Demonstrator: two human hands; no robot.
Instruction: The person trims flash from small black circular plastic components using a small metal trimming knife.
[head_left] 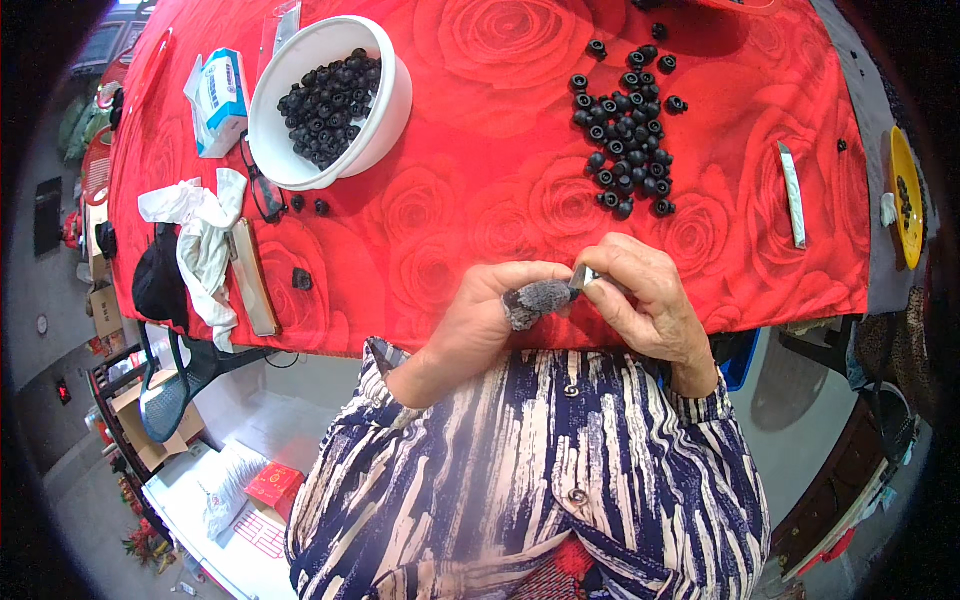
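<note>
Near the table's front edge my two hands meet in front of my chest. My left hand (478, 312) is closed, its thumb covered by a fuzzy grey finger sleeve (540, 301). A small dark piece (574, 292) shows at its fingertips, mostly hidden. Pinched in my right hand (643, 300) is a short, shiny blade (583, 276), its edge close against that dark piece. Beyond the hands lies a loose heap of round black parts (625, 140) with ring-shaped tops. A white bowl (397, 105) at the far left holds many more black parts (332, 105).
A red rose-patterned cloth (440, 215) covers the table. At left are a blue-and-white tissue box (218, 95), eyeglasses (266, 193), a white cloth (205, 250) and a tan flat bar (253, 278). A wrapped, white strip-like tool (792, 195) lies right, near a yellow plate (908, 235).
</note>
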